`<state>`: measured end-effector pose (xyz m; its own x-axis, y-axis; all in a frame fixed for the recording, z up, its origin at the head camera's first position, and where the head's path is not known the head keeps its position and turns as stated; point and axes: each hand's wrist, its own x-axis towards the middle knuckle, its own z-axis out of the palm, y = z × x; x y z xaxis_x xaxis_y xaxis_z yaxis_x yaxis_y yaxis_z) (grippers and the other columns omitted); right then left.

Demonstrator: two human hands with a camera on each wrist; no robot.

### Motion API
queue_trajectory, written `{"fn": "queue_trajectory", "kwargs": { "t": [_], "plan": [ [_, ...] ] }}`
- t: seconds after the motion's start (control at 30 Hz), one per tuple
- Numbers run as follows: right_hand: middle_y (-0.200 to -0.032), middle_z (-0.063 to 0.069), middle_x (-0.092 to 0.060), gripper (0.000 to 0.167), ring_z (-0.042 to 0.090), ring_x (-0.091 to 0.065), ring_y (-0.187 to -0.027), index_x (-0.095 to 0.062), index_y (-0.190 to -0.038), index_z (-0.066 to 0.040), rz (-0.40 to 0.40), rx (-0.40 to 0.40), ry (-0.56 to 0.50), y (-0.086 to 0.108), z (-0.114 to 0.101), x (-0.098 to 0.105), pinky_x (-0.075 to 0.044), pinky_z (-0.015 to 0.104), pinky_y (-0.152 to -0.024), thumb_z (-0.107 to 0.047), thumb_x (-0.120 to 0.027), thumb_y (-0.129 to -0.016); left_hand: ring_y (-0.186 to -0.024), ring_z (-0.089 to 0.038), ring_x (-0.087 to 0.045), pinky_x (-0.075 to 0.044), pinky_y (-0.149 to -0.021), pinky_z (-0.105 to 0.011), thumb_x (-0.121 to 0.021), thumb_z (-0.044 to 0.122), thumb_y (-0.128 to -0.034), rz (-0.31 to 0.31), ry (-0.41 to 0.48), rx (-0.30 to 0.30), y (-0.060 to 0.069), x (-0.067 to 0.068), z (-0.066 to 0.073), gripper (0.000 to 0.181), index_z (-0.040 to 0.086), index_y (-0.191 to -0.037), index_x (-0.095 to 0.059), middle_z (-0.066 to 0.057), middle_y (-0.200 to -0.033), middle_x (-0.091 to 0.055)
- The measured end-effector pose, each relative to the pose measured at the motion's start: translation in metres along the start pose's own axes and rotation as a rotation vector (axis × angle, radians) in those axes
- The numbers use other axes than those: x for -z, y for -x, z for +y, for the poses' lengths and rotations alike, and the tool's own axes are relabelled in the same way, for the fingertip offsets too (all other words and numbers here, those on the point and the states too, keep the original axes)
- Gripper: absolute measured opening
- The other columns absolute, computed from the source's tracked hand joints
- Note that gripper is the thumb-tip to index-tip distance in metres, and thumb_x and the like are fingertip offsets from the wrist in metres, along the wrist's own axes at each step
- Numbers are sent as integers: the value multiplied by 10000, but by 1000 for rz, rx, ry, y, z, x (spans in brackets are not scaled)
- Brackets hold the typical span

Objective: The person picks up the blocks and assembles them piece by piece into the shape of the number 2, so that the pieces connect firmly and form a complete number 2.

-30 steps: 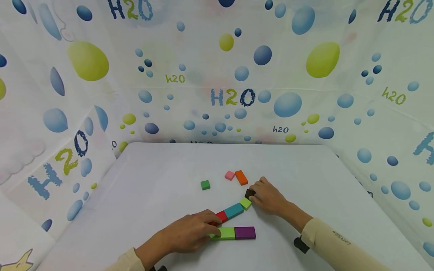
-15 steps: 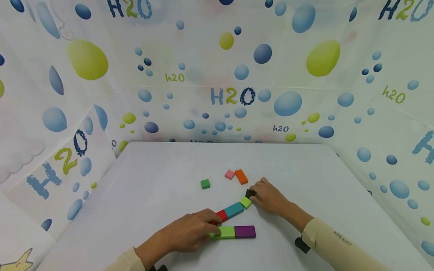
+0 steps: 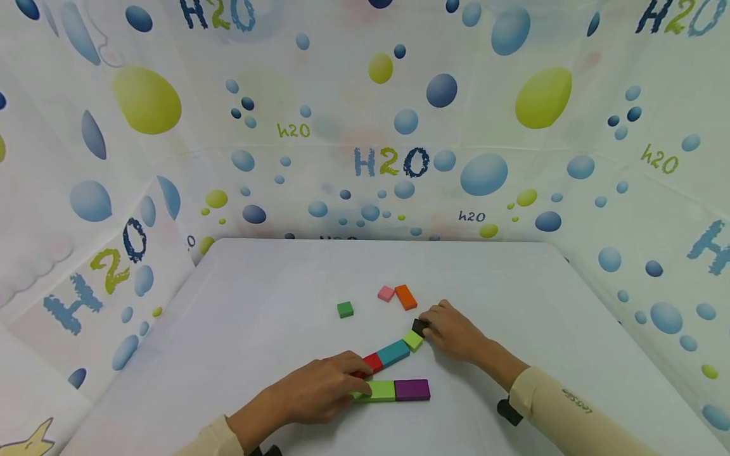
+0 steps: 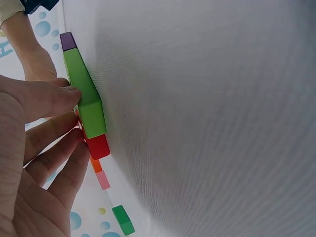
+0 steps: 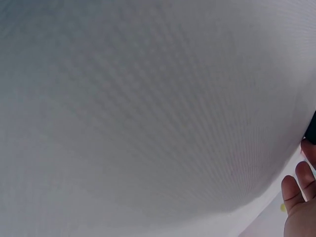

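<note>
My left hand (image 3: 319, 389) rests at the left ends of two rows of coloured blocks. Its thumb touches the long light green block (image 4: 81, 84), and its fingertips touch the red block (image 4: 98, 147). A purple block (image 3: 412, 390) continues the light green one; a teal block (image 3: 393, 353) continues the red one. At the teal block's right end sits a small lime block (image 3: 413, 341), turned at an angle. My right hand (image 3: 453, 332) pinches a small black block (image 3: 419, 326) against or very near the lime block. Only its fingertips and a dark sliver show in the right wrist view.
Beyond the hands lie a green cube (image 3: 345, 310), a pink cube (image 3: 386, 293) and an orange block (image 3: 405, 297) on the white table (image 3: 256, 285). A curtain printed with bubbles (image 3: 319, 76) hangs behind and at both sides.
Both hands and all the blocks stay almost where they were. The right hand shifts very slightly with the black block; the head view drifts a little.
</note>
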<state>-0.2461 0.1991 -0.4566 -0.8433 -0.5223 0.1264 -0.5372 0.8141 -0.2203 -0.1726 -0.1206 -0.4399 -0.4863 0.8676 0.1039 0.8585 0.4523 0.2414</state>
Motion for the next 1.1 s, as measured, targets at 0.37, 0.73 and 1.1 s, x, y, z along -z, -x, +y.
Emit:
{"fn": "queue_trajectory", "kwargs": {
  "t": [0.37,0.73,1.1],
  "plan": [
    [-1165,84,-689,246,197,-517,-1022,-673,-1220,-15,17,9,-26,2,1,1,-514,380,-905,-70,-639,-982,-1228,-125,-549,-550,-941,-274,-753,131,-908,24,-7,-25,1,-1,-1,295,285,-1159,-751,29,-1303,-631],
    [-1131,78,-692,225,181,-507,-976,-675,-1206,-7,38,9,-24,-3,0,-1,-522,348,-877,-86,-594,-1011,-1235,-123,-544,-552,-935,-277,-732,123,-922,25,-4,-30,2,-1,-2,295,296,-1161,-748,32,-1312,-625],
    [-1054,39,-697,206,188,-496,-936,-706,-1176,-56,110,11,65,-24,-13,-5,-508,321,-821,-134,-628,-1003,-1226,-116,-552,-545,-948,-270,-731,118,-922,25,-6,-33,2,0,-2,292,291,-1158,-752,35,-1309,-631]
  ]
}}
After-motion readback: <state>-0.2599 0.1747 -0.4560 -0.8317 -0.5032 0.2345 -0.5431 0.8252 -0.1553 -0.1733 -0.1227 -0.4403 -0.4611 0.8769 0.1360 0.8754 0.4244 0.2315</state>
